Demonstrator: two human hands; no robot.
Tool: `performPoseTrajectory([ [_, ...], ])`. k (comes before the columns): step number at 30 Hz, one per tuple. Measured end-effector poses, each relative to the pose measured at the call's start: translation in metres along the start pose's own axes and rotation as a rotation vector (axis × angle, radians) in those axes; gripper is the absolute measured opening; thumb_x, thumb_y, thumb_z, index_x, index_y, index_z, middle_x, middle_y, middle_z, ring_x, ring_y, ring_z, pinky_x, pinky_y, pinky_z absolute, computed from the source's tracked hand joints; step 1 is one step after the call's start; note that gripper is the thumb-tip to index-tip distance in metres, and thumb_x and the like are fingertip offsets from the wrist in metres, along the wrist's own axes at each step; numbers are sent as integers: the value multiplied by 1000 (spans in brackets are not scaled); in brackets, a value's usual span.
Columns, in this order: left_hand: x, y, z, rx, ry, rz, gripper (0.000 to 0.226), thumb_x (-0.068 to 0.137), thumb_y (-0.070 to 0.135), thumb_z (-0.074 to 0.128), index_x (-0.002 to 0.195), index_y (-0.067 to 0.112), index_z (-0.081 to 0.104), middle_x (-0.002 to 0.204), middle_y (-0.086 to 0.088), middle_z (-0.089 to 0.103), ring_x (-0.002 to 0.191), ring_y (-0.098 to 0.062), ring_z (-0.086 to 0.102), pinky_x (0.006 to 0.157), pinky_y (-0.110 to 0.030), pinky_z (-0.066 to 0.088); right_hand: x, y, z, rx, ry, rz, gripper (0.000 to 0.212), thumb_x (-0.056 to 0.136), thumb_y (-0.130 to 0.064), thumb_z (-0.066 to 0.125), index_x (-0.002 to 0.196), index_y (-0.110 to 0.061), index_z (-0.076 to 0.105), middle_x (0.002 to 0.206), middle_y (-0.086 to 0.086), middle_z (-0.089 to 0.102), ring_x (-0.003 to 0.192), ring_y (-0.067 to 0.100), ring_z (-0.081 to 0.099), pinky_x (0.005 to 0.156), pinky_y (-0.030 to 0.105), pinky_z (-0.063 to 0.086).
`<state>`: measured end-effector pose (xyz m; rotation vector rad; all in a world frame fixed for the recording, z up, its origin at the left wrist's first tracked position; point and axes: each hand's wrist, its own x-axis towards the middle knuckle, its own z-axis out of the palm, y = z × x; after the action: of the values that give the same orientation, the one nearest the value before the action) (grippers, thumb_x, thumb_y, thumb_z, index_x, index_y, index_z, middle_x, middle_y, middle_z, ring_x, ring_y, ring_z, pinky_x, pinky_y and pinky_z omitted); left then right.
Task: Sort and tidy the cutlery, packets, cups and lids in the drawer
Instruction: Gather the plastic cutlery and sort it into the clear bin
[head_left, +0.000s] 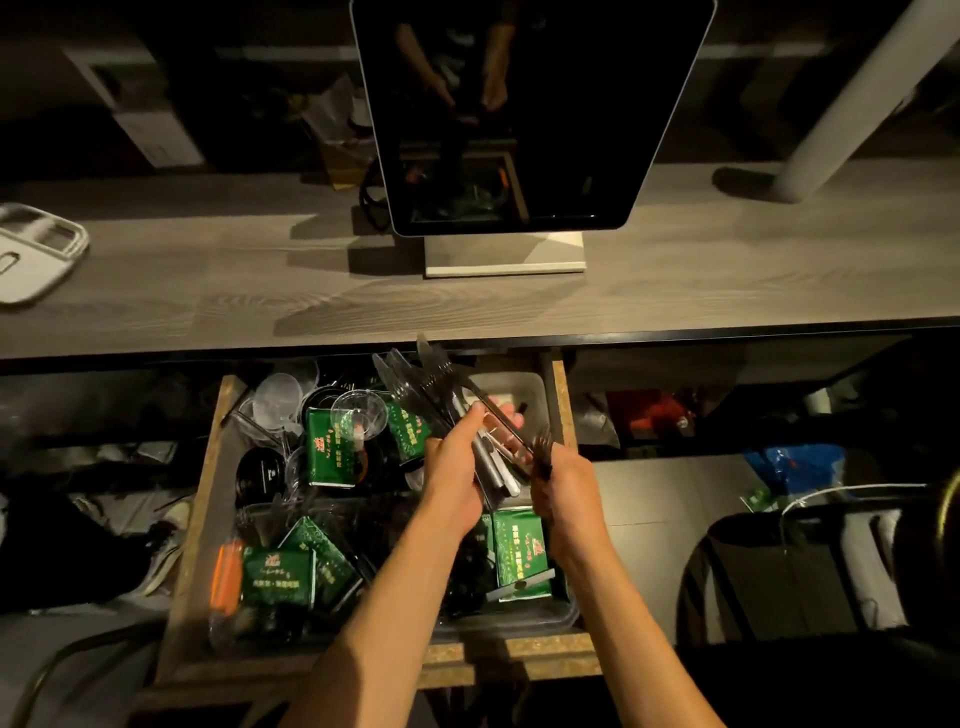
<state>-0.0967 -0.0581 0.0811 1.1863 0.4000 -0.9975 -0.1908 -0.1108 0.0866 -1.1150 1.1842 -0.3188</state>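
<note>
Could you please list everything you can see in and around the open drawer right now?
Drawer: one, wooden, pulled open under the counter.
Green packets: at least five, scattered through the drawer.
Clear cups: several, back left of the drawer.
Black lids: a few, left side.
Orange handle: one, front left.
White tub: one, back right.
Screen: one, dark, on the counter.
Grey tray: far left of the counter.
Left hand: grips a bundle of cutlery.
Right hand: holds black forks.

cutlery bundle (441, 384) | dark, fanned | above open drawer (200, 499)
</note>
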Motion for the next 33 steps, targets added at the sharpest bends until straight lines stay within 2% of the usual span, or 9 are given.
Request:
performPoseTrajectory([
  [4, -20, 4, 12, -149, -154, 31, 22, 102, 19, 51, 107, 9, 70, 95, -13, 74, 87, -25, 73, 93, -42, 54, -15, -9, -13, -75, -44, -10, 32, 94, -19, 53, 64, -11, 53, 50, -4, 39, 47, 10, 29, 43, 22, 23],
  [9, -34, 0, 20, -205, -211, 75, 21, 100, 20, 51, 105, 10, 69, 80, -7, 68, 75, -21, 67, 82, -39, 54, -20, -27, -21, -176, -53, -25, 45, 97, -22, 55, 52, -18, 54, 45, -7, 46, 42, 7, 35, 46, 23, 29],
  [11, -38, 1, 22, -185, -221, 105, 22, 96, 24, 55, 108, 12, 68, 81, -5, 68, 78, -19, 67, 83, -38, 54, -20, -29, -19, -211, -50, -43, 39, 99, -23, 51, 63, -14, 62, 58, 0, 56, 49, 8, 44, 51, 25, 34],
  [16, -37, 11, 26, -164, -169, 143, 14, 100, 18, 54, 98, 10, 65, 72, -2, 61, 61, -13, 59, 59, -29, 53, -20, -30, -18, -281, -21, -88, 30, 101, -27, 48, 77, -14, 59, 74, 5, 57, 64, 14, 50, 58, 27, 38],
  [21, -24, 20, 16, -123, -125, 150, 11, 99, 17, 56, 92, 9, 60, 63, 0, 50, 49, -11, 46, 46, -24, 43, -22, -49, -25, -221, 67, -98, 53, 106, -38, 28, 79, -15, 68, 65, -5, 55, 62, 10, 51, 53, 22, 37],
  [24, -20, 16, 12, 38, -137, 121, 13, 95, 18, 63, 90, 7, 60, 61, 0, 50, 49, -11, 46, 47, -25, 43, -19, -61, -22, 165, -75, 16, 54, 104, -47, 30, 91, -13, 70, 57, -6, 46, 47, 6, 41, 45, 21, 30],
  [27, -19, 10, 10, 104, -117, 29, 19, 92, 19, 69, 100, 3, 64, 73, -7, 65, 59, -18, 62, 56, -31, 51, -9, -69, -17, 401, -193, 33, 44, 105, -37, 36, 104, -3, 65, 67, 1, 46, 54, 10, 44, 50, 23, 37],
  [29, -18, 8, 9, 112, -71, -16, 37, 89, 18, 73, 119, 2, 60, 93, -16, 73, 74, -27, 73, 59, -36, 56, -3, -74, -13, 419, -196, -14, 45, 106, -35, 37, 104, -1, 65, 68, 3, 55, 60, 14, 56, 58, 26, 50],
  [33, -16, 11, 6, 217, -44, -76, 55, 84, 19, 77, 128, 0, 50, 90, -14, 76, 75, -29, 74, 63, -43, 60, 2, -72, -7, 144, -113, -174, 38, 104, -26, 40, 101, 1, 67, 77, 9, 63, 70, 25, 61, 60, 35, 54],
])
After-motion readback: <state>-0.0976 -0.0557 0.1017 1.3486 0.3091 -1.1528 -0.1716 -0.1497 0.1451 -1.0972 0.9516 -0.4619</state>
